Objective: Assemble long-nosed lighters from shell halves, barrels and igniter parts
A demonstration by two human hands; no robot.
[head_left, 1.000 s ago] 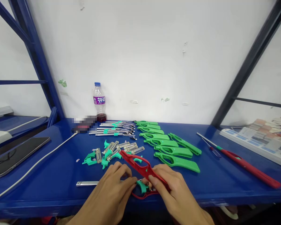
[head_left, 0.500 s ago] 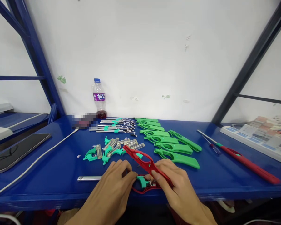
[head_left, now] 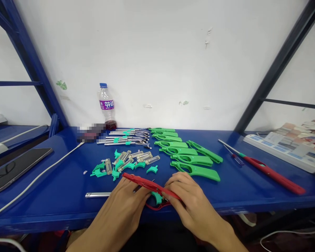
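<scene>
The relation which matters most, I think, is upper shell [head_left: 143, 181] vs. lower shell [head_left: 157, 209]: the red upper one is above the other, tilted, w/ a gap btw. them where the green trigger [head_left: 156, 198] shows. R hand [head_left: 186, 194] is the nearer to upper shell's right end and has it pinched, thumb on near side, fingers on far side, so most of its length lies left of this grip. Long axis runs approx. left-right, slanting; the narrow tip points left and a bit away from the person, above L hand [head_left: 128, 196]; if they touch, I can't tell. L hand is bent over the tube [head_left: 97, 195], just left of trigger; its fingertips are partly hidden, so can't tell if it grips or only presses. Tube runs along the table's [head_left: 55, 206] front edge, free end pointing left; lower shell is toward its right end, mostly covered.
</scene>
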